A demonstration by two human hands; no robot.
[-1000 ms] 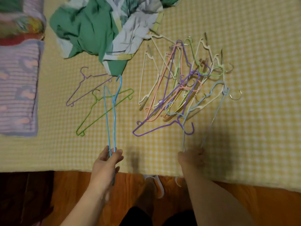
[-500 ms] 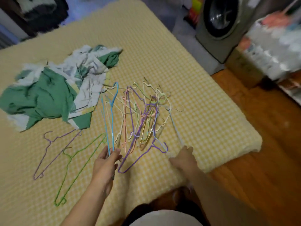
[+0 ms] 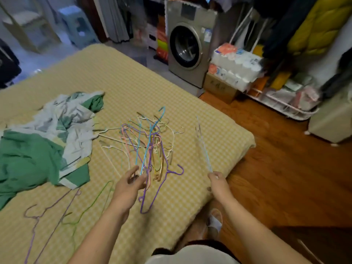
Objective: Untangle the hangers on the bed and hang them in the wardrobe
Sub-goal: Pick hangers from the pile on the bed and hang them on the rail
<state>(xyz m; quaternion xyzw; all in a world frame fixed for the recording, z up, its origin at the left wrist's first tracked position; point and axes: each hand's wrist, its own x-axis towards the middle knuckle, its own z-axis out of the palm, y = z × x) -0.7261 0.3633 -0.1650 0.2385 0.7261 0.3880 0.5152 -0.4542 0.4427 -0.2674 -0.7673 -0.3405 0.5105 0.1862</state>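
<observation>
A tangled pile of coloured wire hangers [image 3: 152,149] lies on the yellow checked bed [image 3: 133,88]. My left hand [image 3: 127,187] pinches a bright blue hanger [image 3: 150,141] by its lower end and holds it upright over the pile. My right hand [image 3: 218,182] grips a pale blue hanger [image 3: 202,145], lifted clear of the pile to its right. A purple hanger [image 3: 47,221] and a green hanger [image 3: 89,206] lie apart on the bed at the lower left. A dark clothes rack [image 3: 285,25] with hanging garments shows at the upper right.
A green and white crumpled cloth [image 3: 47,145] lies left of the pile. A washing machine [image 3: 187,44] stands beyond the bed. Packs of tissue rolls [image 3: 236,67], a cardboard box [image 3: 219,88] and a white wire rack [image 3: 282,105] line the wooden floor [image 3: 276,168] on the right.
The view swung up and right toward the room. My right hand pulled the pale blue hanger free of the pile and raised it. My left hand carried the bright blue hanger rightward over the pile.
</observation>
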